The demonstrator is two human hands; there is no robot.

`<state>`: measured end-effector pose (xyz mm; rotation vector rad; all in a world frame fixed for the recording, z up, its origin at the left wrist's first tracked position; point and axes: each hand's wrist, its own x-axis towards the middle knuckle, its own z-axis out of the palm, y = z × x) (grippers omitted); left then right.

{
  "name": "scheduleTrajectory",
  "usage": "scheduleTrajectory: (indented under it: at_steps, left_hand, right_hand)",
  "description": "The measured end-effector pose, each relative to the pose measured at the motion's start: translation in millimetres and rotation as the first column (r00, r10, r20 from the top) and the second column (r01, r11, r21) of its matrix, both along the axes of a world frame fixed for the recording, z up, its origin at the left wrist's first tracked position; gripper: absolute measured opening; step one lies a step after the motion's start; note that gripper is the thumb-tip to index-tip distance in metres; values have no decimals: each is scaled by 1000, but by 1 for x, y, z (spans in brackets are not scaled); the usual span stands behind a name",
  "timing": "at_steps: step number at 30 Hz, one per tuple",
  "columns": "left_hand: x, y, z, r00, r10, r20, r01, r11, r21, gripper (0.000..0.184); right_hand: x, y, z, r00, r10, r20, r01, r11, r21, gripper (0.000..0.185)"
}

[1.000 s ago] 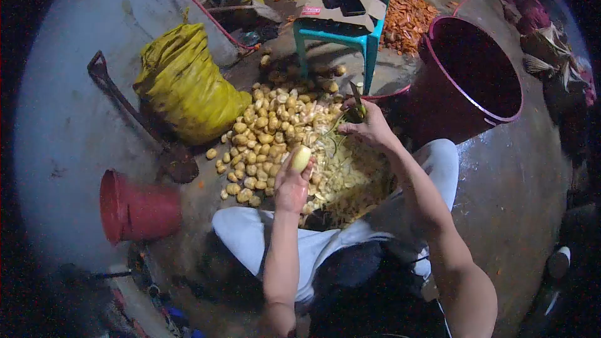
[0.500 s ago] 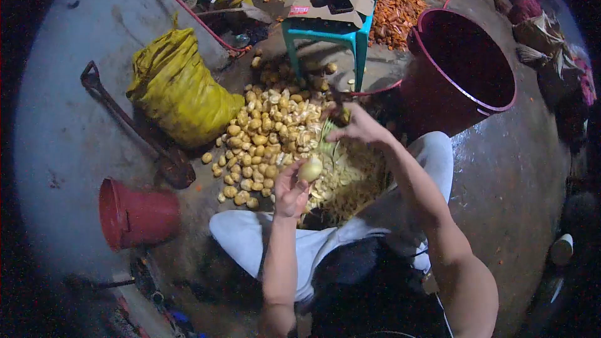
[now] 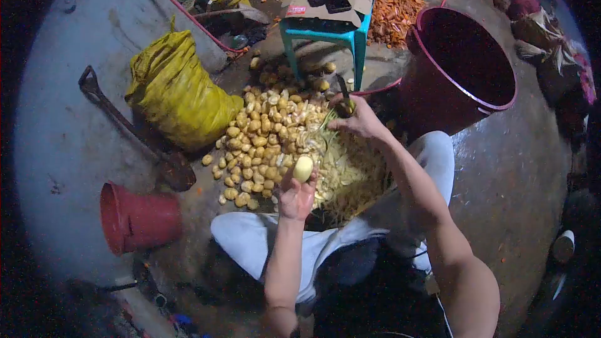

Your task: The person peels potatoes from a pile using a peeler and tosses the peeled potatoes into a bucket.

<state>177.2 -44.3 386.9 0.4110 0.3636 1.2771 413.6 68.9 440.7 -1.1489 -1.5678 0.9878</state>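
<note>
My left hand (image 3: 297, 197) holds a pale peeled potato (image 3: 303, 169) at its fingertips, above the near side of the pile. To the upper right, my right hand (image 3: 362, 119) grips a knife (image 3: 344, 92) by its handle, with the dark blade pointing up and away from me. Thin strands of peel hang by the right fingers. Beneath both hands lies a heap of potatoes (image 3: 256, 141), brownish on the left. Pale peelings (image 3: 347, 172) spread over its right side, near my bent legs.
A yellow sack (image 3: 181, 91), a shovel (image 3: 125, 122) and a red bucket (image 3: 141, 218) are on the left. Ahead is a teal chair (image 3: 360, 40) bearing cardboard and dark devices. Orange pieces (image 3: 394, 9) lie behind it. A large dark-red tub (image 3: 432, 97) stands at right.
The potato has turned in my left hand. My right hand went down toward it and has come back up with the knife blade pointing upward. The view has shifted slightly.
</note>
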Motion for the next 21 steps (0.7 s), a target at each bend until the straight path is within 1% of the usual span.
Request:
scheduleTrajectory:
  at_steps: [1, 2, 3, 5, 7, 8, 9, 10, 11, 13, 14, 15, 16, 17, 18, 19, 20, 21]
  left_hand:
    - [1, 1, 3, 1000, 9, -12, -9, 1000, -2, 48]
    - [4, -2, 6, 996, 65, -63, -64, 998, 19, 49]
    - [5, -4, 11, 996, 67, -64, -66, 998, 16, 49]
    - [7, -7, 20, 979, 41, -202, -29, 997, 65, 51]
    - [11, -7, 19, 982, 19, -186, -7, 998, 61, 54]
    - [10, -8, 16, 989, 16, -148, -10, 999, 44, 54]
    - [10, -6, 17, 994, 15, -110, -11, 999, 34, 54]
    - [9, -4, 18, 988, -8, -152, 20, 997, 73, 54]
    - [7, -6, 19, 988, -11, -154, 22, 997, 72, 54]
    - [9, -7, 27, 948, 14, -317, 17, 995, 95, 54]
    - [9, -6, 24, 943, -11, -332, 54, 991, 121, 53]
    - [9, -7, 23, 942, -15, -335, 56, 992, 113, 53]
    - [9, -7, 22, 947, -27, -319, 75, 988, 138, 52]
    - [10, -6, 22, 953, -38, -302, 93, 981, 169, 51]
    - [9, -5, 22, 949, -48, -312, 107, 979, 175, 51]
    - [7, -6, 22, 949, -53, -311, 113, 978, 177, 51]
    - [5, -6, 22, 939, -62, -338, 124, 978, 167, 50]
    - [5, -6, 24, 930, -66, -363, 130, 979, 157, 49]
  right_hand:
    - [-3, -3, 7, 997, 56, 48, -60, 995, 85, 51]
    - [-4, -6, 14, 983, 184, -3, -184, 983, 24, 53]
    - [-8, -14, 27, 979, 203, 20, -204, 979, 27, 53]
    - [-10, -20, 31, 973, 226, 49, -227, 974, 10, 53]
    - [-7, -6, 12, 987, 161, 22, -161, 986, 40, 51]
    - [-2, 2, 4, 995, 94, 40, -96, 995, 38, 49]
    - [0, 4, 8, 998, 59, -11, -58, 995, 76, 47]
    - [4, 5, 12, 996, 93, -7, -93, 995, 31, 48]
    - [7, 2, 13, 992, 128, -6, -128, 991, -24, 49]
    - [5, -10, 36, 923, 384, 15, -384, 923, 17, 50]
    - [2, -14, 42, 922, 357, 148, -375, 919, 122, 50]
    - [2, -15, 37, 923, 357, 143, -374, 920, 115, 50]
    - [2, -13, 29, 956, 284, -66, -285, 959, 2, 50]
    - [3, -8, 22, 950, 177, -258, -214, 969, -123, 50]
    - [12, 2, 22, 982, 134, 130, -130, 991, -40, 50]
    - [15, 2, 19, 983, 128, 131, -124, 992, -37, 50]
    - [17, 2, 16, 959, 256, 123, -259, 966, 7, 49]
    - [16, -2, 26, 914, 385, 125, -393, 918, 52, 49]
